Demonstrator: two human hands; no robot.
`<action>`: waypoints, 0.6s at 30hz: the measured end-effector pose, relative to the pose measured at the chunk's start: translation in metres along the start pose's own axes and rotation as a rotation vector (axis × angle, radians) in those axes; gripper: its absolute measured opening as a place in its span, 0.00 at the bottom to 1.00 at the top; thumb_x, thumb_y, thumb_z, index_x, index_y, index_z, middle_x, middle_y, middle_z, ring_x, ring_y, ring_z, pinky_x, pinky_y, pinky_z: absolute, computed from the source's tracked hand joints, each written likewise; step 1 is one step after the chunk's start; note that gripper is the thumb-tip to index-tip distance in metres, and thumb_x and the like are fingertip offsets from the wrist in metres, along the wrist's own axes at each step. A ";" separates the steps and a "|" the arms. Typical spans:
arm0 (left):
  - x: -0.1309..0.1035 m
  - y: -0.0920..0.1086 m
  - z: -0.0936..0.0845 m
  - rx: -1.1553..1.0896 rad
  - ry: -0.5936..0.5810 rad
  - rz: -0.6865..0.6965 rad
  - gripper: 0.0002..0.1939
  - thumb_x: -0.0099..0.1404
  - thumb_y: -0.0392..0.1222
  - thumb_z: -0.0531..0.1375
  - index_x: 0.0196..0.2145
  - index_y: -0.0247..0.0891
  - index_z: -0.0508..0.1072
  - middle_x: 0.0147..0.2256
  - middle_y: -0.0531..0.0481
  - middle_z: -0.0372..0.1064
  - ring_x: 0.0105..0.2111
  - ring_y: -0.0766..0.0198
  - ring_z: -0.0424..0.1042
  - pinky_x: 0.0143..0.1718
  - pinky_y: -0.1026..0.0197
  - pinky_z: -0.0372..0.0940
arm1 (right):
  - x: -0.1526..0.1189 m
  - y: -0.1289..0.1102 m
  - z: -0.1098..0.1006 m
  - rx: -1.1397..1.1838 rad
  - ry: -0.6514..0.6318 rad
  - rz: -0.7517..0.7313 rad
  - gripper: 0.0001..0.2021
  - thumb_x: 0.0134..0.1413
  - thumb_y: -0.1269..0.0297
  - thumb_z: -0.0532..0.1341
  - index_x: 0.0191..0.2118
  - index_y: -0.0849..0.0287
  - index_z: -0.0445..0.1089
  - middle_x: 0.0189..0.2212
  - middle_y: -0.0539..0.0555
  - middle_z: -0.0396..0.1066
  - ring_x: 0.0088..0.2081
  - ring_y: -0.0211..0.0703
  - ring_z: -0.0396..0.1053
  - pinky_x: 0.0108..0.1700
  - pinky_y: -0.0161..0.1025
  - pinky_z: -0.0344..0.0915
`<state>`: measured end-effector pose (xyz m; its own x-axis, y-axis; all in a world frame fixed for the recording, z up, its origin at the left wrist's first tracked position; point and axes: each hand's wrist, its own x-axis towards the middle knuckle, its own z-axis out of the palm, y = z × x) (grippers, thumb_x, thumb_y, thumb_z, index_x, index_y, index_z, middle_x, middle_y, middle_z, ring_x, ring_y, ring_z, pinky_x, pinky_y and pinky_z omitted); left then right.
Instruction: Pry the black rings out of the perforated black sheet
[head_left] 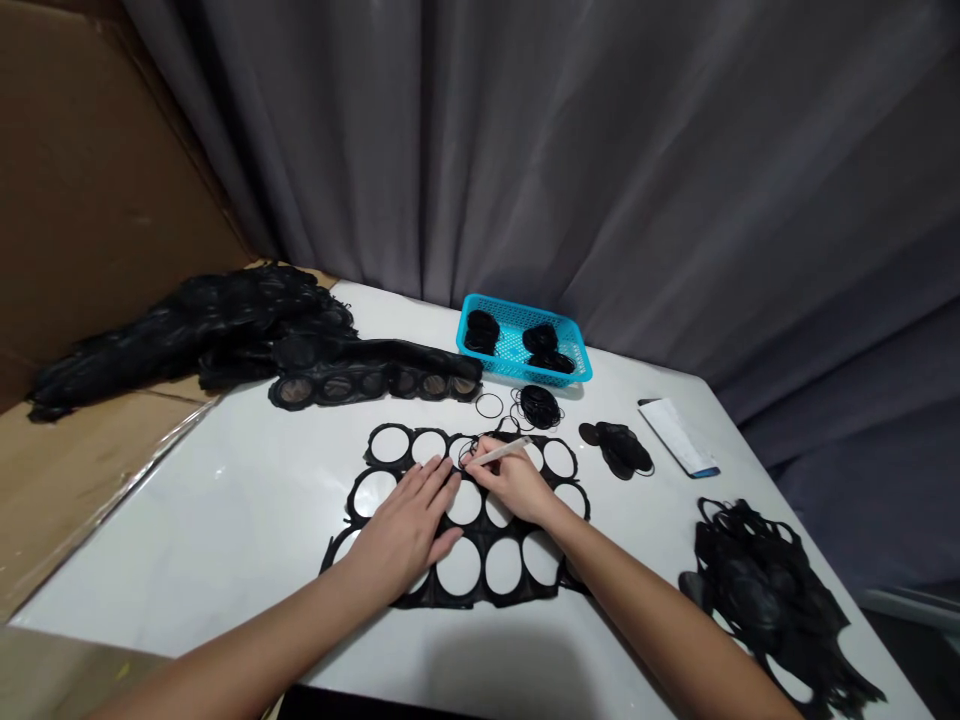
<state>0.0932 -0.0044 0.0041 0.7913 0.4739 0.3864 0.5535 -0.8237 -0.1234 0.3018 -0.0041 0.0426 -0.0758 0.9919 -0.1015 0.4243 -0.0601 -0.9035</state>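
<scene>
Bare forearms enter from the bottom of the head view, the left forearm (255, 640) slanting up and inward, the right forearm (660, 610) coming in from the other side. Between them, on the white desk (202, 530), lies a black sheet (480, 533) with rows of round holes through which the desk shows. The left hand (409, 525) rests palm down on the sheet; its grip is spread flat, with the thumb apart and the other fingers side by side. The right hand (517, 487) is at the sheet's far row, its grip pinching a pale pen-like tool (499, 453). Thin black loops show around the tool's tip, too fine to tell whether they touch it.

Just beyond the sheet lie a single thin ring (490, 417) and a ring bundle (540, 407). Behind these, a blue basket (521, 369) holds several black bundles (481, 332). To the right are a small pile of black pieces (621, 450), a white slip (677, 435) on a dark, blue-edged object, and a large black heap (757, 580). At left, a strip with filled round patches (360, 384) lies beside a pile of black material (247, 310), partly on cardboard (112, 480). Grey curtain (525, 150) hangs behind the desk.
</scene>
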 end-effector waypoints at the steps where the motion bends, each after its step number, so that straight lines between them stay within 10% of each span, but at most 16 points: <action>1: 0.000 0.000 0.000 -0.009 -0.001 -0.004 0.33 0.67 0.55 0.58 0.62 0.32 0.62 0.63 0.41 0.57 0.63 0.51 0.58 0.60 0.48 0.66 | 0.000 0.000 0.000 -0.003 0.000 0.002 0.08 0.57 0.68 0.60 0.27 0.56 0.66 0.34 0.43 0.74 0.37 0.30 0.68 0.38 0.28 0.54; 12: 0.000 0.000 -0.001 -0.073 -0.030 -0.021 0.32 0.68 0.54 0.56 0.63 0.32 0.61 0.64 0.41 0.56 0.64 0.50 0.56 0.62 0.47 0.63 | 0.000 0.002 -0.001 -0.027 -0.013 -0.009 0.09 0.59 0.68 0.60 0.27 0.57 0.65 0.33 0.44 0.72 0.36 0.31 0.66 0.39 0.28 0.54; 18: -0.002 0.001 0.001 -0.028 -0.014 -0.011 0.32 0.68 0.54 0.56 0.63 0.32 0.61 0.64 0.40 0.55 0.64 0.51 0.58 0.61 0.48 0.65 | -0.015 0.002 0.013 -0.597 -0.045 -0.304 0.06 0.63 0.67 0.53 0.36 0.54 0.66 0.39 0.51 0.70 0.41 0.40 0.65 0.44 0.34 0.59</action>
<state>0.0923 -0.0058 0.0026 0.7887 0.4875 0.3746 0.5551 -0.8266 -0.0930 0.2918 -0.0207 0.0366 -0.3026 0.9486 0.0922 0.8034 0.3059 -0.5109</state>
